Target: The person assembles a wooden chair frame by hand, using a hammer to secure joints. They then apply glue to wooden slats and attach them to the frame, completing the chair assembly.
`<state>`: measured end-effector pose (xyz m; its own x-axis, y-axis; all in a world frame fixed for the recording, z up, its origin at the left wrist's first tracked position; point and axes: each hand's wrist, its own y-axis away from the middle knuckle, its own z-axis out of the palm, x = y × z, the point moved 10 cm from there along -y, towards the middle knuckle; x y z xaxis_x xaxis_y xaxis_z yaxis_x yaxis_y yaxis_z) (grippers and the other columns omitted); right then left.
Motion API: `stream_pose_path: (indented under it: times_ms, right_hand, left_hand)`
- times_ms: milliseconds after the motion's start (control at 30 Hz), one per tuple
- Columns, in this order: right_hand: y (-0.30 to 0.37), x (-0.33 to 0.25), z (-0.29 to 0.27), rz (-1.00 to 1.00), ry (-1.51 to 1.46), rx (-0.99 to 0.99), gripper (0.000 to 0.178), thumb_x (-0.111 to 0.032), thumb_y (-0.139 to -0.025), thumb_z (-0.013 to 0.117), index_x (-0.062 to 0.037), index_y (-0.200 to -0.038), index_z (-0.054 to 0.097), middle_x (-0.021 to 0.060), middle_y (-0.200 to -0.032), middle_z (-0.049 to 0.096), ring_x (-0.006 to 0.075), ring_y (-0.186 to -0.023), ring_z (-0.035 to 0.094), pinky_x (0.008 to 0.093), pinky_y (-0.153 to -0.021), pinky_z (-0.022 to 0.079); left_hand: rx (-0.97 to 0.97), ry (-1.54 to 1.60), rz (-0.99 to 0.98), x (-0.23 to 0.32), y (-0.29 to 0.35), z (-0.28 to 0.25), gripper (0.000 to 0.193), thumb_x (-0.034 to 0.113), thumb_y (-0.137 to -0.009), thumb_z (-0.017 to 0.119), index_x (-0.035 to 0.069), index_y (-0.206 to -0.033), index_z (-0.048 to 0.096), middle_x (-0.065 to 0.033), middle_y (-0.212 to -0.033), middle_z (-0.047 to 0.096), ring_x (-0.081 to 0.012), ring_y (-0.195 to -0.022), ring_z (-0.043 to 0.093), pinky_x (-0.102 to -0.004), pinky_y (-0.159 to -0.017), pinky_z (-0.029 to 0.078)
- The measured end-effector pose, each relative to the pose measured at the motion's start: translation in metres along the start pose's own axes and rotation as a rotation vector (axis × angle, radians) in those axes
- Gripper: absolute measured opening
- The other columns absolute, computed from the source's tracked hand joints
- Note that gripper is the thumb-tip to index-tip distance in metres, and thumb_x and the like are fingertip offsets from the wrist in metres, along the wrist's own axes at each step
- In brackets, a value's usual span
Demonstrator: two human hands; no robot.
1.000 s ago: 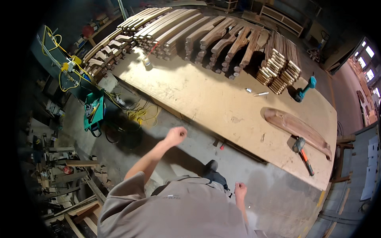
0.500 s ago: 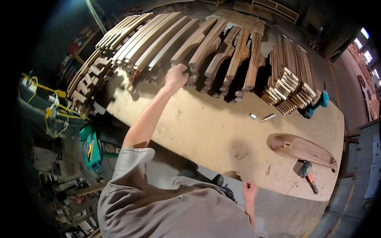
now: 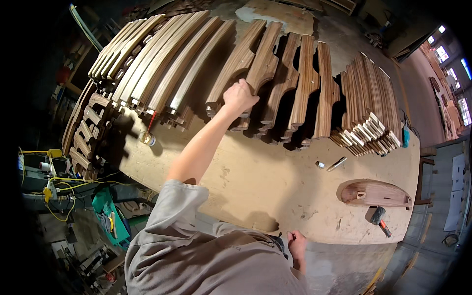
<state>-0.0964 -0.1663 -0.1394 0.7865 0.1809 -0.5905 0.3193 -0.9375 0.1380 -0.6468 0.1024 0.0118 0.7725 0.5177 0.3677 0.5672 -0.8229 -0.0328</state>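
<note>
My left hand (image 3: 241, 97) is reached out over the row of shaped wooden legs. It rests with curled fingers at the gap between a left leg (image 3: 241, 56) and the leg (image 3: 265, 61) to its right. Its fingertips are partly hidden, and I cannot make out what they hold. Small round dark marks show on the legs' upper faces. Low in front of me, off the table's near edge, my right hand (image 3: 297, 244) is closed, with any contents too small or hidden to name. More such legs (image 3: 306, 78) lie stacked to the right.
Curved pale slats (image 3: 167, 59) are stacked at left, near a small pot (image 3: 148, 139) with a red-handled brush. Right are thin wooden strips (image 3: 371, 98), a metal bit (image 3: 337, 163), a carved wooden piece (image 3: 376, 192), a mallet (image 3: 377, 216) and part of a teal drill (image 3: 405, 136).
My left hand has moved from the near end of the left leg farther in, toward the second leg. My right hand stays low and closed. The whole view has shifted.
</note>
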Motion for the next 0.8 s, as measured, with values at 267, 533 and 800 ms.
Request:
stream_pose_path:
  times_ms: [267, 533, 800]
  right_hand:
    - [-0.038, -0.030, -0.012, -0.109, -0.019, 0.069, 0.012, -0.012, -0.088, 0.073, -0.0039, -0.082, 0.066, 0.0103, -0.064, 0.063, 0.0196, -0.054, 0.061, 0.0342, -0.055, 0.050]
    - [-0.134, -0.152, -0.043, -0.136, -1.013, -0.178, 0.064, -0.024, -0.086, 0.074, 0.0015, -0.140, 0.051, 0.0149, -0.126, 0.064, 0.0252, -0.109, 0.063, 0.0380, -0.094, 0.050]
    - [-0.123, -0.289, -0.008, -0.159, -0.969, -0.488, 0.067, 0.004, -0.078, 0.079, -0.0007, -0.138, 0.049, 0.0117, -0.129, 0.060, 0.0180, -0.109, 0.063, 0.0335, -0.090, 0.053]
  left_hand:
    - [-0.221, 0.403, -0.222, -0.026, -0.003, -0.010, 0.057, 0.033, -0.069, 0.079, -0.005, -0.110, 0.064, -0.0228, -0.108, 0.071, -0.0310, -0.098, 0.070, -0.0394, -0.084, 0.055]
    - [0.182, 0.895, -0.051, 0.010, 0.213, -0.026, 0.059, 0.017, -0.067, 0.074, 0.001, -0.119, 0.049, -0.0220, -0.097, 0.064, -0.0346, -0.090, 0.066, -0.0452, -0.079, 0.053]
    - [0.217, 0.966, 0.019, 0.031, 0.392, 0.000, 0.054, 0.026, -0.075, 0.076, 0.003, -0.117, 0.052, -0.0210, -0.106, 0.063, -0.0408, -0.093, 0.064, -0.0449, -0.079, 0.052]
